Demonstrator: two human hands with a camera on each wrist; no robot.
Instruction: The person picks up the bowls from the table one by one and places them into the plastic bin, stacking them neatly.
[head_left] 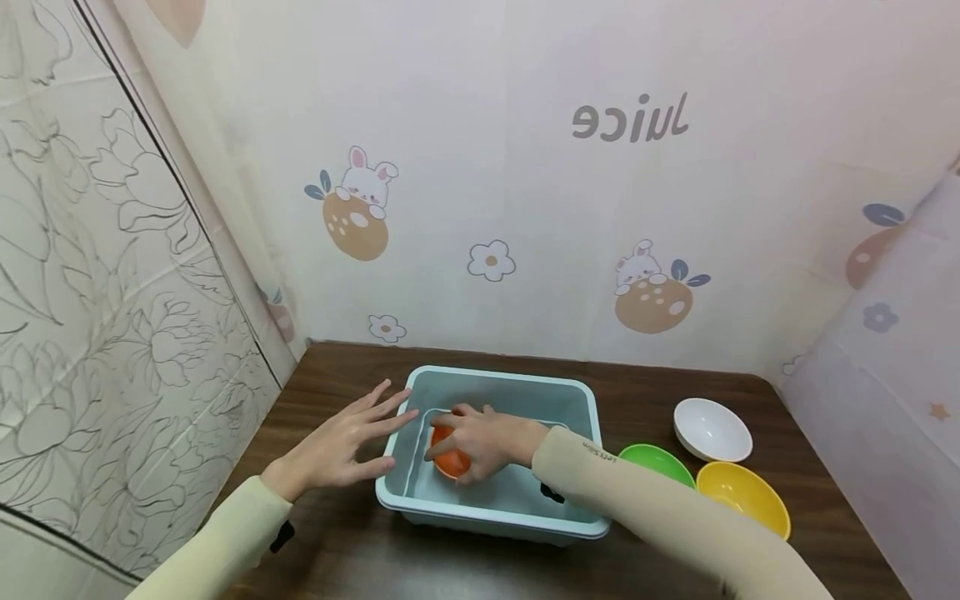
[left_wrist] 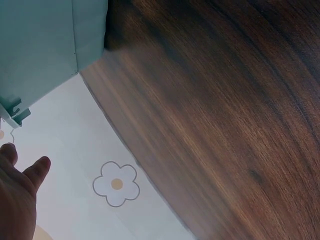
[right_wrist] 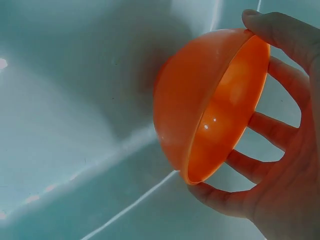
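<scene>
An orange bowl (head_left: pixel 452 465) is inside the pale blue-green plastic basin (head_left: pixel 491 511), near its left end. My right hand (head_left: pixel 486 442) reaches down into the basin and grips this bowl from above. In the right wrist view, the thumb and spread fingers hold the orange bowl (right_wrist: pixel 187 95) by its rim, its hollow facing the palm. Whether the bowl touches the basin floor I cannot tell. My left hand (head_left: pixel 348 442) is at the basin's left rim with its fingers spread, holding nothing. Only part of the left hand (left_wrist: pixel 17 195) shows in the left wrist view.
Right of the basin, a green bowl (head_left: pixel 660 461), a yellow bowl (head_left: pixel 750 498) and a white bowl (head_left: pixel 712 429) stand on the dark wooden table (head_left: pixel 345 362). The right forearm passes in front of the green and yellow ones. Patterned wall coverings (head_left: pixel 487 167) enclose the table's back and sides.
</scene>
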